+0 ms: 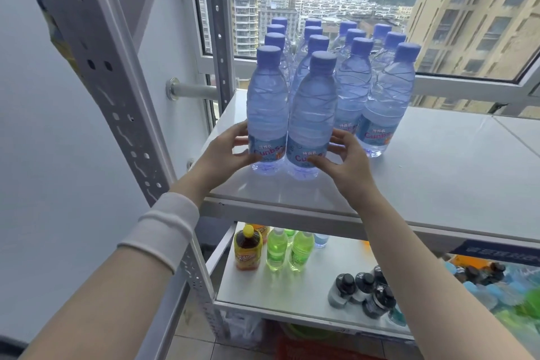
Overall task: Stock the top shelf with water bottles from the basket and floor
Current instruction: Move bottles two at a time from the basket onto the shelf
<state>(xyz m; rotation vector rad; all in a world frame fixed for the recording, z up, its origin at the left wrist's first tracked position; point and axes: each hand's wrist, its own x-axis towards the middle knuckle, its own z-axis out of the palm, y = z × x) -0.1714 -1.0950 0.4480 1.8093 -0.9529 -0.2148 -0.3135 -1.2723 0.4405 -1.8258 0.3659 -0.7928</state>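
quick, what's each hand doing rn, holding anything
left hand: grips the front-left water bottle low down, standing on the top shelf.
right hand: grips the neighbouring front bottle low down, also standing.

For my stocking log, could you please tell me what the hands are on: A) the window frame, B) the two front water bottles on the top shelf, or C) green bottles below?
B: the left hand grips the leftmost front bottle, the right hand the neighbouring bottle, both upright on the top shelf.
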